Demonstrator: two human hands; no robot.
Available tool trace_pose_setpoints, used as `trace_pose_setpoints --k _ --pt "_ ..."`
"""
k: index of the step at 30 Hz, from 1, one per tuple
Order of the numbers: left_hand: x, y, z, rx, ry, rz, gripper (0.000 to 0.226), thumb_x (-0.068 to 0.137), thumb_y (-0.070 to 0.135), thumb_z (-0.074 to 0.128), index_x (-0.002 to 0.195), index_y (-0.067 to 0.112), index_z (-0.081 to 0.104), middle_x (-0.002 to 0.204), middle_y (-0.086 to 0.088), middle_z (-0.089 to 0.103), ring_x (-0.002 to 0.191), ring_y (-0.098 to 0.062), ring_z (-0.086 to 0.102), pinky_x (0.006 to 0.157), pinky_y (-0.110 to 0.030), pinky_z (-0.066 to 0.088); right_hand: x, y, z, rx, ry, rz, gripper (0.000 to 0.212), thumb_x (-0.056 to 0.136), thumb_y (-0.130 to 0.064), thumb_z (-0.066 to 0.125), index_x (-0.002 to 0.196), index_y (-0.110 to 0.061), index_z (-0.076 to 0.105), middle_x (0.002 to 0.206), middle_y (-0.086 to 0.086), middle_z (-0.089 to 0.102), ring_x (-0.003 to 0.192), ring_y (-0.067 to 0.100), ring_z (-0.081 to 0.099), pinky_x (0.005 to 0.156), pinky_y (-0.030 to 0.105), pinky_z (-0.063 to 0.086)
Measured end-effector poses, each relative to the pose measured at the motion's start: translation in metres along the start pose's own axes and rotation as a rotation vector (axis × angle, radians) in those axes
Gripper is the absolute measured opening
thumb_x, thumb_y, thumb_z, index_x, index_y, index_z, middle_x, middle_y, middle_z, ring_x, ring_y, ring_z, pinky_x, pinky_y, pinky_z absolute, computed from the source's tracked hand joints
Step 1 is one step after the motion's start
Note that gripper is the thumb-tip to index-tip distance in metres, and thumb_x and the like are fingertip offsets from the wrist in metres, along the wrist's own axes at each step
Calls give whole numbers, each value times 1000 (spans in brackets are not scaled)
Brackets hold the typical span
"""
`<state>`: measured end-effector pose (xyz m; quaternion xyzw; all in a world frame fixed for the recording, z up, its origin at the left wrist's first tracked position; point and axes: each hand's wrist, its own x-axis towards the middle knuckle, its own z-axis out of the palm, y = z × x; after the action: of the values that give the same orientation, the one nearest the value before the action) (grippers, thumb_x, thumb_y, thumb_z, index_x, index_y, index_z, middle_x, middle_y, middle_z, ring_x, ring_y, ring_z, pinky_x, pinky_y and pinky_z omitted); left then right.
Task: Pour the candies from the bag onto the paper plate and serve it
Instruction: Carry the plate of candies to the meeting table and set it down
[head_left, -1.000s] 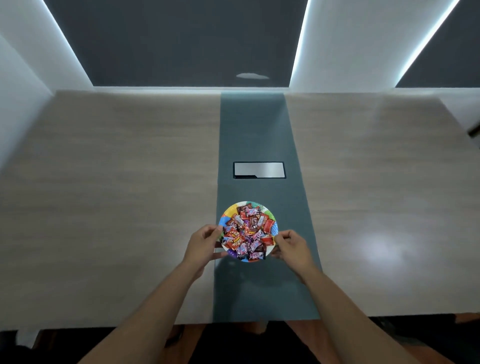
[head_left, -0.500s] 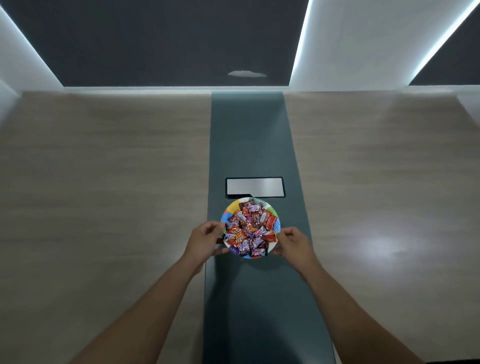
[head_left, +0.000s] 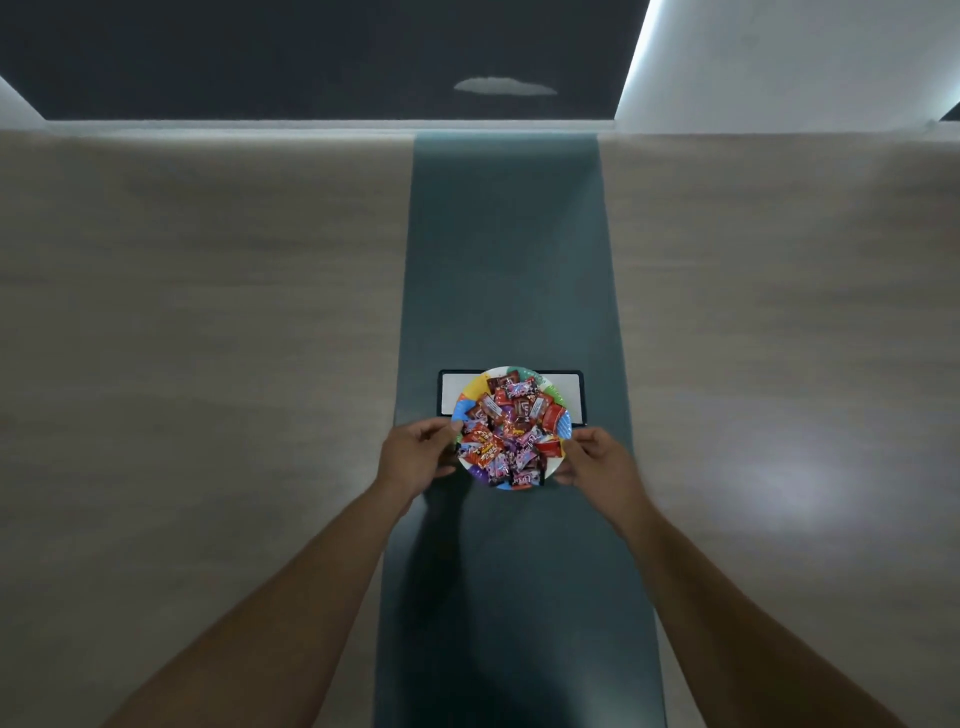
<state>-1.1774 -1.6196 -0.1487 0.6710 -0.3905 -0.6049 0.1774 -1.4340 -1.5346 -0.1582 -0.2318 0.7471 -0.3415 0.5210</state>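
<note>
A round paper plate (head_left: 465, 399) with a rim of many colours sits over the dark green strip in the middle of the table. A heap of wrapped candies (head_left: 511, 434), mostly red, brown and purple, fills it. My left hand (head_left: 415, 457) grips the plate's left rim and my right hand (head_left: 597, 462) grips its right rim. The plate's far edge overlaps a rectangular panel. No candy bag is in view.
The long table (head_left: 208, 322) has light wood on both sides and a dark green strip (head_left: 506, 249) down the centre. A rectangular white panel with a black frame (head_left: 569, 392) is set in the strip, partly under the plate. A wall rises beyond the far edge.
Both hands have moved the plate forward along the green strip, away from me. It now overlaps the rectangular panel, which lay beyond it before.
</note>
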Motion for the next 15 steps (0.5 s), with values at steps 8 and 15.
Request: trace_pose_setpoints --k 8,15 --pt "55 3 18 43 63 -13 28 98 31 78 118 11 82 100 -8 83 74 -16 74 59 -22 62 61 7 4 -30 1 8 24 108 -19 65 125 -2 65 116 17 80 82 19 81 64 22 67" --pt "76 -5 31 49 79 -29 29 98 28 78 119 8 82 102 -15 83 69 -17 72 56 -21 61 81 15 2 -56 -1 37 22 108 -18 64 125 -5 66 117 16 80 79 16 81 67 25 68"
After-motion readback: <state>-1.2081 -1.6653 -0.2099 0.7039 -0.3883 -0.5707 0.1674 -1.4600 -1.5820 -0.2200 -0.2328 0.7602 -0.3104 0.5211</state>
